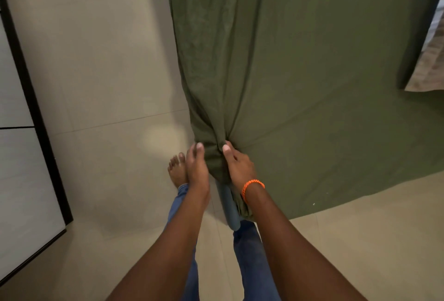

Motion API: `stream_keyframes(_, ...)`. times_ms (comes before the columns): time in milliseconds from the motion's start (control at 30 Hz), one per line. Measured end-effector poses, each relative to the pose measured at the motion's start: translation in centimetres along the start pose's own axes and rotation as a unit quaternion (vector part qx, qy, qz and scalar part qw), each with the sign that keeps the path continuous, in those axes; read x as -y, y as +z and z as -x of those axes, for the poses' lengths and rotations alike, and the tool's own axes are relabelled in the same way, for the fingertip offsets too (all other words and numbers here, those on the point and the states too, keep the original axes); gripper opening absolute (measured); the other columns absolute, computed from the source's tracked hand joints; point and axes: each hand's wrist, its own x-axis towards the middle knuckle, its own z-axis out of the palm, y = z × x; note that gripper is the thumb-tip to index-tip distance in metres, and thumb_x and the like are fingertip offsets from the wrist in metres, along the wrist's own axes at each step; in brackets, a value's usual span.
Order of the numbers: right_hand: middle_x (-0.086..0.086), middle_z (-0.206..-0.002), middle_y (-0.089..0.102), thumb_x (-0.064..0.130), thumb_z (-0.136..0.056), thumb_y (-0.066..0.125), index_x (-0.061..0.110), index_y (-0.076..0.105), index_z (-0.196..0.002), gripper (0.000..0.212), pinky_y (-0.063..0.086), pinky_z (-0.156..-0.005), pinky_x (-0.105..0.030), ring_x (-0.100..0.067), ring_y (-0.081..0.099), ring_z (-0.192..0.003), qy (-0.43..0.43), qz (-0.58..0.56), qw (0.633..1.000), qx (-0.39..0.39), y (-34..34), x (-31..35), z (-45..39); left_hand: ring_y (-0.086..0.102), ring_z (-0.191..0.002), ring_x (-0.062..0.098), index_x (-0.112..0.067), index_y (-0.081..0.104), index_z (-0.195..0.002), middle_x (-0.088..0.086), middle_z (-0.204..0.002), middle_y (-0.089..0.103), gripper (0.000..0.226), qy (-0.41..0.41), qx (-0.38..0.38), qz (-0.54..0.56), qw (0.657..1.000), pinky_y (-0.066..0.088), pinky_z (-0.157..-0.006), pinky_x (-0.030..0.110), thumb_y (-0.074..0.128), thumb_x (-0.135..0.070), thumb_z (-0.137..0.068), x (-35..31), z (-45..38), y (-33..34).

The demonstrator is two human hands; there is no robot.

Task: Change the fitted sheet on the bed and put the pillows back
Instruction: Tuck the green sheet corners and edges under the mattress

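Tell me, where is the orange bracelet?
In the head view, the orange bracelet sits low and centre on the right wrist, just behind the right hand gripping the bunched green sheet.

Floor (101,65): I see large beige tiles with thin grout lines, running across the whole view.
Light: I see a soft pale patch of light (163,138) on the tiles near the middle.
Left side: I see a pale panelled surface (21,195) edged by a black frame (36,113), meeting the floor.
Upper right: I see a blurred grey-brown patterned fabric (430,65) at the frame edge.
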Motion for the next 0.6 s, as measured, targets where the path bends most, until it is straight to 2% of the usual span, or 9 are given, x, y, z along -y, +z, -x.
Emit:
stream_keyframes(33,-0.004,-0.15,0.058,0.044,-0.108,0.046,0.025,0.055,-0.148,0.046,0.035,-0.113,-0.027,-0.024,0.05,-0.14,0.005,0.004,1.0,0.011,0.1,0.3,-0.6,0.044,-0.137,0.008,-0.029,0.054,-0.149,-0.013,-0.145,0.051,0.058,0.01,0.004,0.042,0.999,0.022,-0.112,0.006,0.05,-0.063,-0.103,-2.4,1.1,0.9)
stream_keyframes(67,-0.006,-0.149,0.058,0.046,-0.108,0.044,0.022,0.057,-0.147,0.047,0.036,-0.114,-0.03,-0.026,0.05,-0.14,0.013,-0.001,1.0,0.017,0.1,0.3,-1.5,0.047,-0.132,0.007,-0.023,0.056,-0.149,-0.012,-0.142,0.054,0.044,0.049,-0.004,0.065,0.997,0.027,-0.102,-0.001,0.054,-0.04,-0.108,-4.5,2.4,1.7)
stream_keyframes(167,-0.02,-0.139,0.063,0.048,-0.11,0.032,0.006,0.066,-0.134,0.059,0.042,-0.109,-0.039,-0.035,0.057,-0.131,0.063,0.024,0.997,0.026,0.2,0.4,-4.2,0.055,-0.131,0.009,-0.014,0.063,-0.143,-0.001,-0.142,0.062,0.038,0.163,-0.036,0.061,0.984,0.041,-0.112,0.018,0.05,-0.013,-0.107,-8.4,4.9,2.7)
stream_keyframes(267,-0.023,-0.137,0.063,0.034,-0.112,0.031,0.005,0.058,-0.139,0.048,0.045,-0.106,-0.042,-0.04,0.058,-0.128,0.054,0.093,0.992,0.065,-0.2,-0.1,-6.2,0.059,-0.13,0.016,-0.012,0.066,-0.14,0.003,-0.14,0.065,0.037,0.246,0.005,-0.067,0.967,0.045,-0.114,0.034,0.048,-0.017,-0.108,-9.2,5.7,3.4)
stream_keyframes(333,-0.021,-0.133,0.066,0.024,-0.109,0.047,0.005,0.06,-0.138,0.037,0.045,-0.102,-0.039,-0.038,0.062,-0.123,-0.008,0.138,0.989,0.057,-0.3,-0.3,-4.9,0.061,-0.127,0.024,-0.013,0.062,-0.144,0.008,-0.14,0.066,0.04,0.255,0.033,-0.158,0.953,0.046,-0.108,0.034,0.044,-0.028,-0.111,-10.4,6.5,3.8)
stream_keyframes(433,-0.007,-0.11,0.077,0.02,-0.096,0.072,0.011,0.074,-0.116,0.022,0.047,-0.085,-0.018,-0.015,0.072,-0.097,-0.106,0.181,0.974,-0.09,2.0,-2.5,0.1,0.063,-0.116,0.04,-0.011,0.063,-0.135,0.019,-0.126,0.069,0.043,0.231,0.066,-0.3,0.923,0.049,-0.093,0.043,0.035,-0.036,-0.113,-12.3,6.9,3.8)
stream_keyframes(467,-0.003,-0.115,0.076,0.022,-0.098,0.069,0.014,0.072,-0.12,0.024,0.046,-0.09,-0.014,-0.01,0.071,-0.102,-0.127,0.165,0.971,-0.118,3.4,-4.0,1.6,0.063,-0.113,0.042,-0.008,0.065,-0.126,0.021,-0.122,0.068,0.043,0.213,0.078,-0.315,0.922,0.049,-0.092,0.045,0.035,-0.036,-0.112,-12.8,6.9,3.9)
stream_keyframes(533,-0.003,-0.141,0.064,0.017,-0.102,0.064,0.011,0.06,-0.14,0.039,0.042,-0.111,-0.022,-0.013,0.06,-0.13,-0.174,0.096,0.961,-0.193,5.7,-6.5,4.4,0.062,-0.113,0.043,-0.003,0.065,-0.117,0.023,-0.121,0.067,0.044,0.168,0.109,-0.322,0.925,0.05,-0.093,0.045,0.036,-0.035,-0.112,-13.8,6.9,4.3)
stream_keyframes(600,-0.006,-0.156,0.049,0.018,-0.1,0.069,0.009,0.045,-0.153,0.059,0.033,-0.122,-0.029,-0.018,0.045,-0.146,-0.201,0.111,0.951,-0.208,6.6,-7.8,6.4,0.058,-0.123,0.044,0.0,0.065,-0.124,0.024,-0.132,0.063,0.045,0.113,0.135,-0.3,0.938,0.047,-0.102,0.043,0.039,-0.034,-0.111,-14.5,6.4,5.3)
